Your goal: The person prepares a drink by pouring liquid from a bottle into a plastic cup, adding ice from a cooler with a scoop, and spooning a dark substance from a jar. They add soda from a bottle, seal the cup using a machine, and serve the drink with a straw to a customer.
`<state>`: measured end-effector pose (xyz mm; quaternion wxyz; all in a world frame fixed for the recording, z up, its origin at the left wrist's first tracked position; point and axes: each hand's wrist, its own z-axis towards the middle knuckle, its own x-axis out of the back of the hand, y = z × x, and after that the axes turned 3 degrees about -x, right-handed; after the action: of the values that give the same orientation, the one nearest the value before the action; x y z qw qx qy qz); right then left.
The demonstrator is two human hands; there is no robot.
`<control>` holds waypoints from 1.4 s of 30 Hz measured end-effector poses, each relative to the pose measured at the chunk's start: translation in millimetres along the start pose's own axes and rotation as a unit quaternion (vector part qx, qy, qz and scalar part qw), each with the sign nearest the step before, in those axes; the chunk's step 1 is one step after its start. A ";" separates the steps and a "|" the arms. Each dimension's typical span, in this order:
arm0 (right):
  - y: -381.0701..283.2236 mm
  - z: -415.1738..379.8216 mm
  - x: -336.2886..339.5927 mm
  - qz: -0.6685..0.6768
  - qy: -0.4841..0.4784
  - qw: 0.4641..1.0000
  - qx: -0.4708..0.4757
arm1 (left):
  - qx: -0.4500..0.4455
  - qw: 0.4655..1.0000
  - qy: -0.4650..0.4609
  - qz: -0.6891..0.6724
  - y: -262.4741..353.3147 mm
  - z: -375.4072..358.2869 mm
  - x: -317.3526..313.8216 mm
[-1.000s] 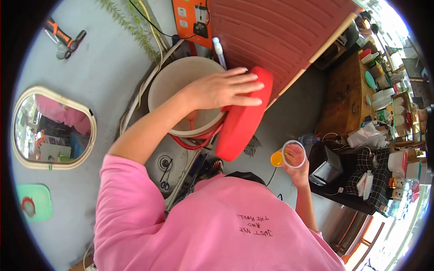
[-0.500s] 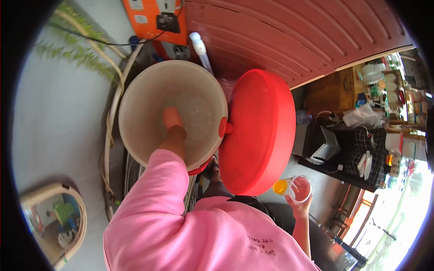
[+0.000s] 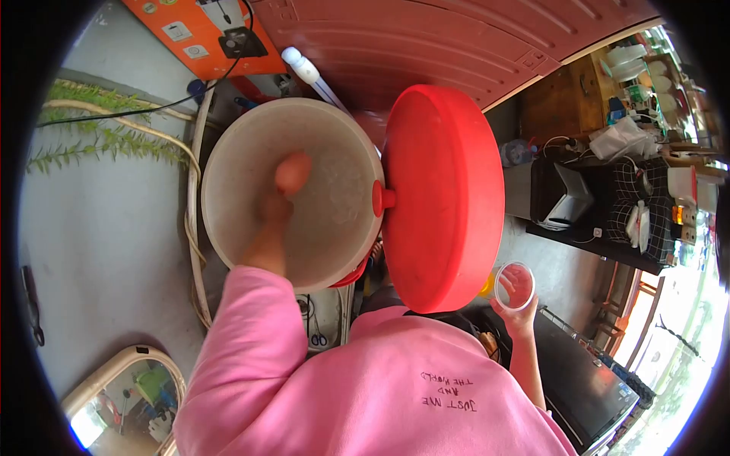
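My left hand [image 3: 274,205] is down inside a large pale bucket [image 3: 213,205], closed on an orange scoop [image 3: 295,171]; shadow partly hides the fingers. Cloudy, light-coloured contents show at the bottom of the bucket. A big red lid [image 3: 445,197] stands on edge against the bucket's right rim, beside a small red tab. On the right, my right hand [image 3: 518,315] grips a clear plastic cup [image 3: 515,286] whose round opening faces the camera. Just left of the cup is a yellow object [image 3: 487,287], mostly hidden by the lid.
A white tube [image 3: 308,70] leans behind the bucket, near an orange box [image 3: 205,34]. Pale pipes [image 3: 194,220] run along the left wall. A mirror [image 3: 129,395] is at the lower left. Black furniture [image 3: 601,235] holds items on the right; scissors [image 3: 318,340] lie below the bucket.
The scoop has moved up and turned inside the bucket, showing its rounded side. More of the yellow object is now covered by the lid. The camera view has shifted.
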<state>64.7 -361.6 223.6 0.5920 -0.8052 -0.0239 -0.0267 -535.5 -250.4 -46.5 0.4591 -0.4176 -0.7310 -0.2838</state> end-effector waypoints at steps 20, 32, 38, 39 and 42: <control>24.0 -21.2 16.5 -0.051 0.019 0.997 -0.055 | -0.235 0.918 -0.129 0.293 -1.1 58.8 -58.2; 23.8 -23.1 29.8 -0.043 0.044 0.997 -0.054 | -0.312 0.887 -0.266 0.213 -8.7 19.1 -44.5; -29.3 9.9 29.8 -0.092 0.032 0.995 0.026 | -0.372 0.888 -0.211 0.171 43.3 8.9 22.5; -41.6 15.4 32.0 -0.102 0.018 0.993 0.061 | -0.369 0.891 -0.204 0.170 54.1 8.4 34.7; -97.3 23.1 34.6 -0.110 -0.013 0.983 0.148 | -0.368 0.891 -0.179 0.198 80.1 2.8 67.5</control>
<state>92.7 -310.3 311.9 0.6975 -0.7016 -0.1240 -0.0771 -482.5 -185.3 16.2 0.1809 -0.7367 -0.5456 -0.3563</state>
